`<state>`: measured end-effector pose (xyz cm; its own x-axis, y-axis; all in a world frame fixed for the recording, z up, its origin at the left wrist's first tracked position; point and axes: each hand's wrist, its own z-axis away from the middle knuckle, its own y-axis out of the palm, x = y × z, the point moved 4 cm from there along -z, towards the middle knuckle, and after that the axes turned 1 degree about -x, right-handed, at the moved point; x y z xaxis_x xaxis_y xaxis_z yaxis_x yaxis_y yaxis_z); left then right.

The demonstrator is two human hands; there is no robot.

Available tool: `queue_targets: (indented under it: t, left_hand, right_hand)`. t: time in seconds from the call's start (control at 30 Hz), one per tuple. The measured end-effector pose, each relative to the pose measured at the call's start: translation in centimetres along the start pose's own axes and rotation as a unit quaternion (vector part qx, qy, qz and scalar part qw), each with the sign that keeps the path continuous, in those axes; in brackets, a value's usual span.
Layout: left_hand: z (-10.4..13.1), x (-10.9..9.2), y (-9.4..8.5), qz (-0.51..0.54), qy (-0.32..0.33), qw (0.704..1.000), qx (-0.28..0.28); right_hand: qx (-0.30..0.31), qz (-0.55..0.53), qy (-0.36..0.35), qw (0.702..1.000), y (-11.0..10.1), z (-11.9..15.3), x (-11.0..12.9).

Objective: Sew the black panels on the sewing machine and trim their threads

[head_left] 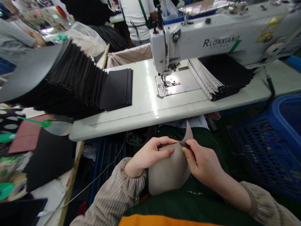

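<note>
A grey-beige sheet panel (168, 172) with a rounded lower edge rests on my lap over the green apron. My left hand (152, 153) pinches its upper edge, thumb on the near face and fingers behind. At that same edge my right hand (203, 160) is closed around a small dark tool (184, 144), its tip touching the panel's rim near my left fingertips. Most of the tool is hidden in the fingers, so its exact kind is unclear. A pale pink pointed strip (188, 131) sticks up just beyond the right hand.
The sewing machine (164, 47) stands over its white table (141, 116). Black panels (116, 89) are stacked left, beside a tall leaning pile (77, 78); another stack (225, 75) lies right. A blue basket (277, 138) stands at right. A co-worker (138, 18) is beyond the table.
</note>
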<state>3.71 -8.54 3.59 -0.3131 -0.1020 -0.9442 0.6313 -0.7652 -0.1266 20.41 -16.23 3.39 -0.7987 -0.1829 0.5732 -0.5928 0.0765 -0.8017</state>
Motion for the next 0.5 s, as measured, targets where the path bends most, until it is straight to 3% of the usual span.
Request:
queue_targets:
  t: [0.27,0.5]
  left_hand:
    - [-0.1,-3.0,-0.4,-0.131,0.059,0.99,0.018]
    - [-0.2,-3.4,-0.7,-0.133,0.036,0.99,-0.013]
  right_hand:
    - [0.024,0.052,-0.05,0.997,-0.9,-1.2,1.0]
    - [0.021,0.013,-0.011,1.0,-1.7,-1.4,0.1]
